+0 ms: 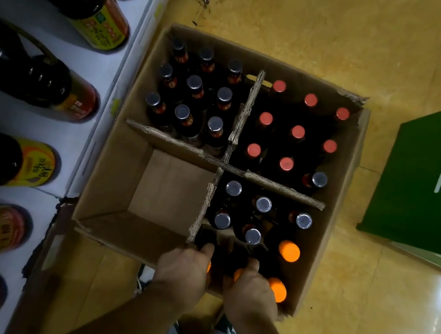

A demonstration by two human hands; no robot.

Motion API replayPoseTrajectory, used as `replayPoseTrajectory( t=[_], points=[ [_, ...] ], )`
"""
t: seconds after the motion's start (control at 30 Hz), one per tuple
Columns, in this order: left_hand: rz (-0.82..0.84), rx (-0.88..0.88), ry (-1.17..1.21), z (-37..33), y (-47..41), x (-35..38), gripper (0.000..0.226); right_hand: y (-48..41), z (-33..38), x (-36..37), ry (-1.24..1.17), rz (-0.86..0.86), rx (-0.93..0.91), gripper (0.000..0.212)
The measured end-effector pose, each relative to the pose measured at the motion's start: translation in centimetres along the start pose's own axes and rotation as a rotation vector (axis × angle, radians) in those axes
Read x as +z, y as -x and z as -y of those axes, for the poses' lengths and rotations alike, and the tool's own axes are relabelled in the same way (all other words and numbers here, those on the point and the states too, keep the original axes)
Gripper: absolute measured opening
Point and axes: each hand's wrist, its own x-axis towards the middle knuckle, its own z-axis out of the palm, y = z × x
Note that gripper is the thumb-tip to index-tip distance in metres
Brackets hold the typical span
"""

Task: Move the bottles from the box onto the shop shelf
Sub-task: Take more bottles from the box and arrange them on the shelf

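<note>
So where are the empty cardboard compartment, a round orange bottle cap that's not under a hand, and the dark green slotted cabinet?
Empty cardboard compartment point(172, 188), head view, its bare floor.
Round orange bottle cap point(289, 251), head view, centre of its top.
Dark green slotted cabinet point(412, 199), head view, its flat panel.

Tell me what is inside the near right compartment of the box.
Five silver-capped bottles and two orange-capped bottles stand uncovered. The left hand and right hand each grip a further bottle; only slivers of orange cap show. What lies beneath them is hidden.
</note>
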Motion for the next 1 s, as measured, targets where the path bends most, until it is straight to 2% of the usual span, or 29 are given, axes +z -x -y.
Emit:
replayPoseTrajectory(
  t=[0.23, 0.47, 0.7, 1.0],
  points=[
    [-0.017, 0.039, 0.01, 0.8, 0.3, 0.6, 0.045, 0.6, -0.6, 0.2, 0.058, -0.052, -0.051, 0.042],
    [-0.027, 0.076, -0.008, 0.8, 1.1, -0.1, 0.043, 2.3, -0.5, -0.7, -0.02, -0.103, -0.058, 0.046],
    [-0.106, 0.104, 0.006, 1.2, 3.2, -1.1, 0.048, 5.2, -0.3, -1.2, -0.041, -0.173, -0.049, 0.039],
    [-0.142, 0.111, 0.028, 0.8, 6.4, -2.5, 0.05, 8.1, -0.4, -2.6, 0.004, -0.16, -0.07, 0.036]
  ],
)
